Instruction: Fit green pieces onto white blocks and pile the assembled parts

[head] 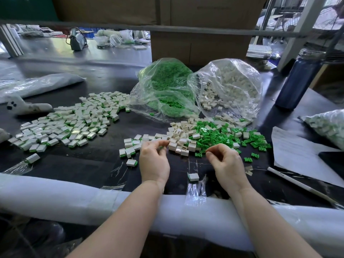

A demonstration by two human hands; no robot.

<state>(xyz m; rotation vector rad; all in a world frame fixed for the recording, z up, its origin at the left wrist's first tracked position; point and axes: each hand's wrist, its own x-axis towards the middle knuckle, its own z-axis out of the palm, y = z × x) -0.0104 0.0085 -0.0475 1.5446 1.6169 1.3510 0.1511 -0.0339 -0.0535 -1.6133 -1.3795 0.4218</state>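
The landmark here is the mixed heap of loose white blocks and green pieces spread on the dark table, just in front of the two clear bags. The bag of green pieces stands behind the heap to its left, and the bag of white blocks behind it to its right. Well to the left of the heap lies the broad pile of assembled parts, with a few finished ones scattered between pile and heap.

The left hand sits at the heap's near left edge, fingers curled; a sliver of green shows at its fingertips, so it seems to pinch a small part, though which kind cannot be told. The right hand sits at the heap's near right edge, thumb and forefinger pinched together; what it holds, if anything, is hidden.

The likely step is picking up a fresh pair to join. Because blocks and pieces are mingled in the heap, a finger could drag extras along or nudge loose parts toward the padded table edge and off it. A stray assembled part lying nearer than the heap, between the wrists, could be knocked by a forearm. A green piece pressed in crooked may jam or pop out.
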